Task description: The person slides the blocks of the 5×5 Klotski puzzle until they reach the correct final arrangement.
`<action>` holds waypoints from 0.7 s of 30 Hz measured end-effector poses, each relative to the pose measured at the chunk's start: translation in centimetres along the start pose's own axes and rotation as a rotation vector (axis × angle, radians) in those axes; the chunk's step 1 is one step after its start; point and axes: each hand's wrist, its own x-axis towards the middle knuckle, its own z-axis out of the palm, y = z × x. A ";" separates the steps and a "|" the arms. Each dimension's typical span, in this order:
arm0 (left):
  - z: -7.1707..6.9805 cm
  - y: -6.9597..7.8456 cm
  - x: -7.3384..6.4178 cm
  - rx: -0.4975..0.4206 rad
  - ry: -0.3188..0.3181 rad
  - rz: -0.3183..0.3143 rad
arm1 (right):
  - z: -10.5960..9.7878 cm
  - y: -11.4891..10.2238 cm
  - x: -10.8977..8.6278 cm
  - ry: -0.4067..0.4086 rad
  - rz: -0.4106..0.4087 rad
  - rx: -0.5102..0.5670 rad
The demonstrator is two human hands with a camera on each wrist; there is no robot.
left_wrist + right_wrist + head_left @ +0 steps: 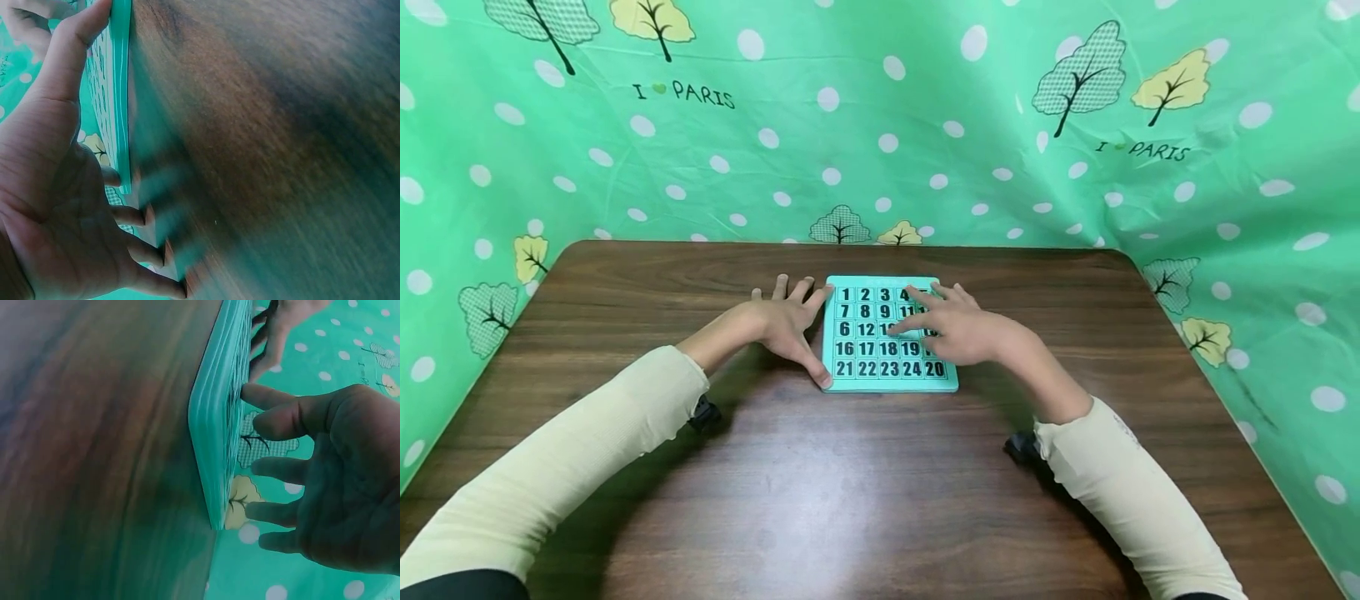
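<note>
A turquoise number sliding puzzle (pixel 889 387) with black-numbered tiles lies flat on the table. My left hand (pixel 786 325) is spread along its left side, thumb at the near corner and index finger at the far corner. In the left wrist view, the thumb (pixel 65 56) touches the puzzle's edge (pixel 120 94) and the other fingers reach down to the table. My right hand (pixel 966 329) hovers over the right part, its index fingertip at the middle tiles, hiding several numbers. The right wrist view shows its fingers (pixel 275 512) loosely extended beside the puzzle (pixel 209 412), gripping nothing.
The brown wooden table (pixel 820 500) extends around the puzzle on all sides. A green curtain (pixel 865 108) with white dots and printed trees hangs behind and beside it. Dark wrist straps (pixel 703 414) show beneath the light sleeves (pixel 602 433).
</note>
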 end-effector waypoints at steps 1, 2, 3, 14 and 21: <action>0.0 0.0 0.0 -0.002 0.000 -0.002 | -0.1 0.0 -0.2 0.002 0.012 0.003; 0.0 -0.1 0.0 -0.002 0.000 -0.003 | -0.2 0.2 -0.4 0.007 0.031 0.008; 0.0 -0.1 0.0 -0.002 0.000 -0.002 | -0.3 0.4 -0.6 0.015 0.049 0.009; -0.1 -0.2 -0.2 0.005 0.000 -0.001 | -0.3 0.4 1.0 0.058 0.036 0.032; 0.0 -0.2 -0.2 0.006 -0.001 0.000 | 0.1 -0.1 1.5 -0.004 0.010 0.049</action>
